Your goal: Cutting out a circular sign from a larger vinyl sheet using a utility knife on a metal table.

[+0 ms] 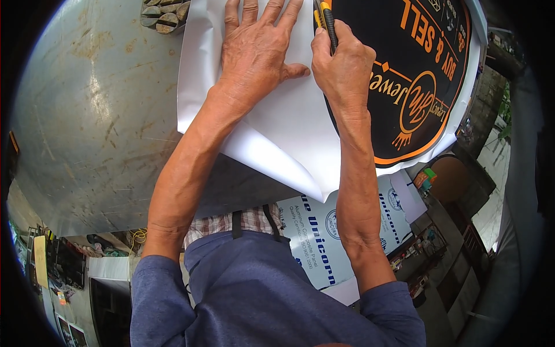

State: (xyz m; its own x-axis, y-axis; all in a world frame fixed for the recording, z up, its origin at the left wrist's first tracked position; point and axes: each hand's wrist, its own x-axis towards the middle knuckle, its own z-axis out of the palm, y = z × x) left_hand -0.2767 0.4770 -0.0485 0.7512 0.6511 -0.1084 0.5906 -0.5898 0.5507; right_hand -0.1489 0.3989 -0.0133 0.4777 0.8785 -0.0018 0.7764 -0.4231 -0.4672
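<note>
My left hand (257, 49) lies flat with spread fingers on a white vinyl sheet (300, 124), pressing it down. The near edge of the sheet curls up toward me. In my right hand (347, 69) is a yellow and black utility knife (328, 22), held at the left border of a round black printed sign (399, 75) with orange lettering and an orange ring. Its blade tip is out of sight at the top edge. White material shows around the sign's outer rim.
A scuffed metal tabletop (92, 115) carries the work. Round-ended wooden pieces (166, 13) sit at its far left. Below the table leans a light blue printed panel (312, 243). Shelves with clutter (63, 260) stand at lower left, and a brown round stool top (450, 176) is at right.
</note>
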